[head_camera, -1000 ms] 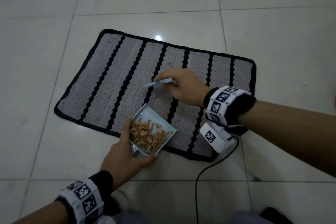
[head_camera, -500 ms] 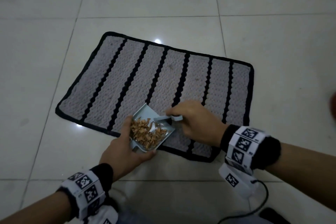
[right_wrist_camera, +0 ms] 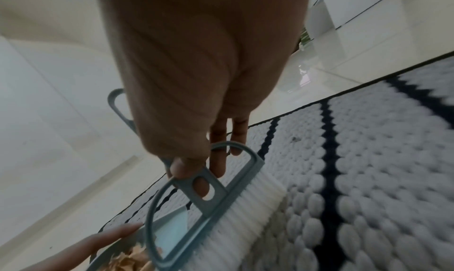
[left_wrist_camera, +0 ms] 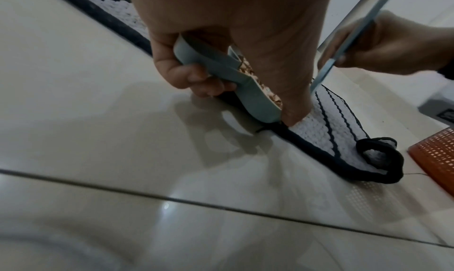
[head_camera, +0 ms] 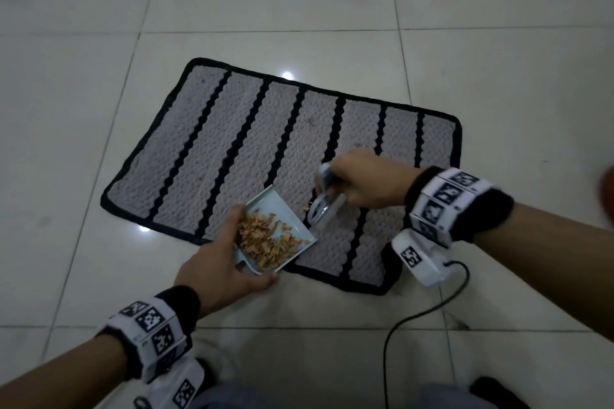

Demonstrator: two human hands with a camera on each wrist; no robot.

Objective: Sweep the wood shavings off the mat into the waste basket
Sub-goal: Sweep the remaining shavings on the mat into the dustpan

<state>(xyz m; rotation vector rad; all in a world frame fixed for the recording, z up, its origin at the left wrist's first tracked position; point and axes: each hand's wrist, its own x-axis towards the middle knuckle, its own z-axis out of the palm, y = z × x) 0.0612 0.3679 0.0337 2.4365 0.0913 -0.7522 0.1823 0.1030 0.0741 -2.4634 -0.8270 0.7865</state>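
Tan curled wood shavings [head_camera: 265,239] sit heaped in the pale blue plastic dustpan [head_camera: 292,209], which the left hand [head_camera: 219,269] holds by its looped handle, grip wrapped round the handle, thumb along the pan's left wall. Pan lip rests on the near edge of the grey knitted mat with black stripes [head_camera: 252,129], its back end over the white tiled floor [head_camera: 83,176]. Half a second ago the right hand [head_camera: 368,183] had the small grey-blue hand brush with white bristles [head_camera: 324,206] at the pan mouth; now it is back out on the mat just right of the pan, bristles down, grip pinching the brush's handle bar. So one stroke has ended and another looks to be starting. A few stray shavings [head_camera: 305,207] lie on the mat between brush and pan lip; the rest of the mat shows only tiny specks. Judgement: sweeping is nearly done, last crumbs to pull in. Orange mesh waste basket [left_wrist_camera: 434,156] stands on the floor just past the mat's curled right corner, near the hands, so the tipping step is still to come. Pan is full and tilted; spill risk when lifting
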